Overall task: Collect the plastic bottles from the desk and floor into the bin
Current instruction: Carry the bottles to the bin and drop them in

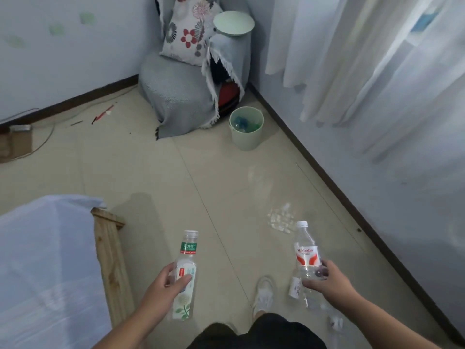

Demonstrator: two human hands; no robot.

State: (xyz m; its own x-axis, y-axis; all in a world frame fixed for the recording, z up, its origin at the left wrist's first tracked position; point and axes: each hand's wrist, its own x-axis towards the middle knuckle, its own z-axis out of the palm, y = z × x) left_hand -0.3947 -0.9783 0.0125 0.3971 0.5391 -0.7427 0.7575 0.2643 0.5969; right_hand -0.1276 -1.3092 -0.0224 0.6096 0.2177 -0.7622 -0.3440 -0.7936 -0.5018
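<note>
My left hand (168, 283) grips a clear bottle with a green and white label (187, 260), uncapped, held upright over the floor. My right hand (327, 280) holds a clear bottle with a red and white label and a white cap (307, 250); a second clear bottle (295, 288) shows just below it, against the same hand. The pale green bin (245, 137) stands on the floor ahead, beside the covered chair, with blue and clear plastic inside it.
A grey-covered chair (176, 96) with a floral cushion fills the corner, and a round green lid (233, 22) rests on its arm. A bed with a wooden frame (110, 260) is at my left. Wall and curtains run along the right. Cables and a red pen lie far left.
</note>
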